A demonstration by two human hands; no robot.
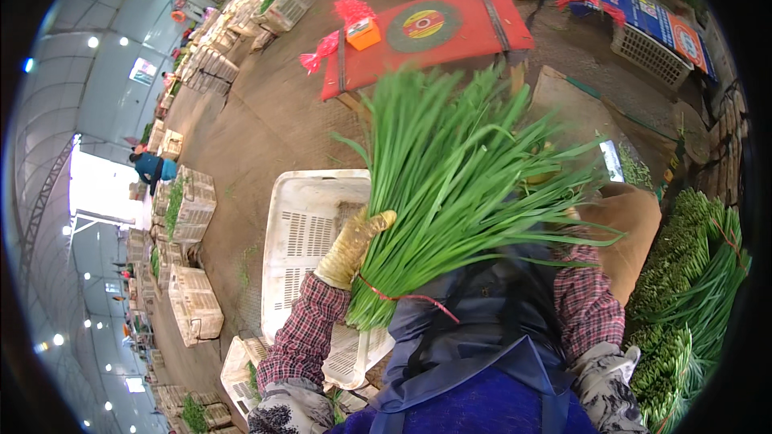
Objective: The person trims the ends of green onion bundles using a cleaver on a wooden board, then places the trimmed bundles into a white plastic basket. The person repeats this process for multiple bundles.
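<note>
A large bunch of long green leafy stalks with a red tie near its lower end spreads across the centre. My left hand, in a yellowish glove, grips its left side just above the tie. My right hand is behind the leaves on the right, its fingers hidden. A white plastic crate sits below and left of the bunch, over my dark apron's left side. More tied green bundles lie piled at my right.
A red board with an orange box and red netting stands ahead. Crates line the hall on the left, where a person in teal bends over. A blue banner-covered crate is at the back right.
</note>
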